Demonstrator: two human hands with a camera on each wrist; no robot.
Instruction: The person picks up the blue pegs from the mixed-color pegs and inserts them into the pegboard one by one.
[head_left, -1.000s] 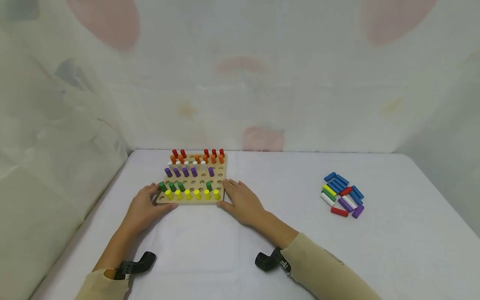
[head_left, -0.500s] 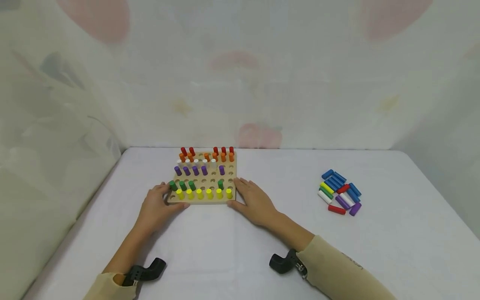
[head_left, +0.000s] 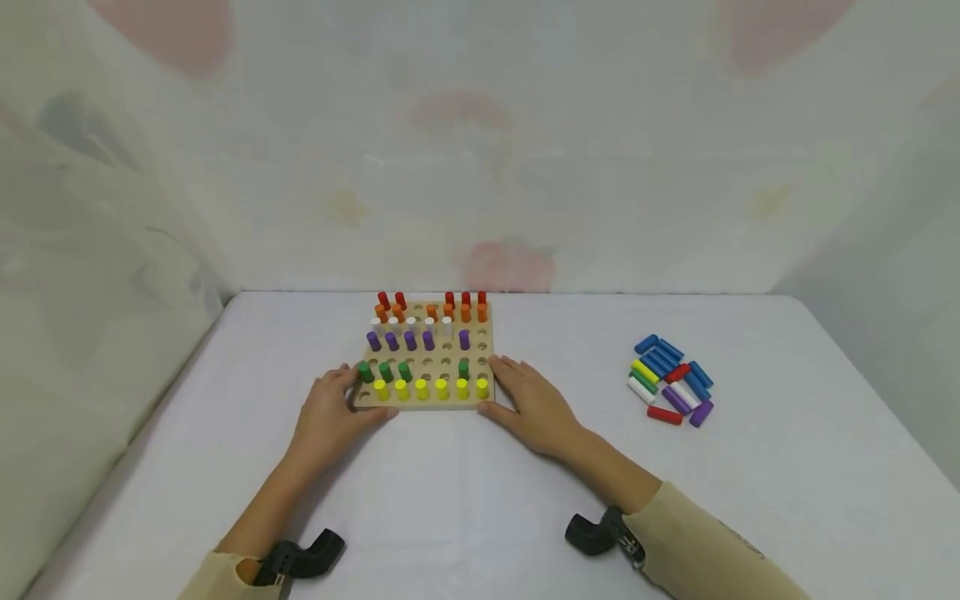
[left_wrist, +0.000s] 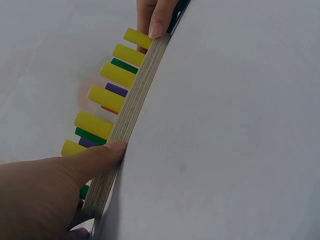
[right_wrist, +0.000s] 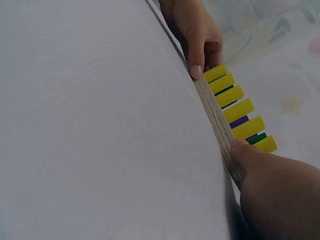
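The left thumb presses flat against the near edge of the wooden pegboard (head_left: 427, 367), while the other fingers (head_left: 347, 377) of the left hand (head_left: 330, 417) lie nearly straight along its left side; they touch and steady it rather than curl round it. The right hand (head_left: 532, 404) mirrors this: its thumb bears on the near edge at the right corner and its straight fingers (head_left: 504, 367) rest beside the right side. In the left wrist view the thumb (left_wrist: 107, 152) meets the layered plywood edge (left_wrist: 131, 115), with the far hand's fingertip at the other end.

The board lies flat on the white counter (head_left: 480, 500), between the two hands, toward the back left. It looks stiff, and probably light enough to slide easily on the smooth cloth. The pegs (head_left: 431, 388) stand loosely in their holes in rows of yellow, green, purple, white, orange and red, so tilting it would likely spill them. The two opposite side edges, low down, seem the safest places to hold, keeping it level.

Well apart to the right lies a heap of loose pegs (head_left: 671, 383), mostly blue.
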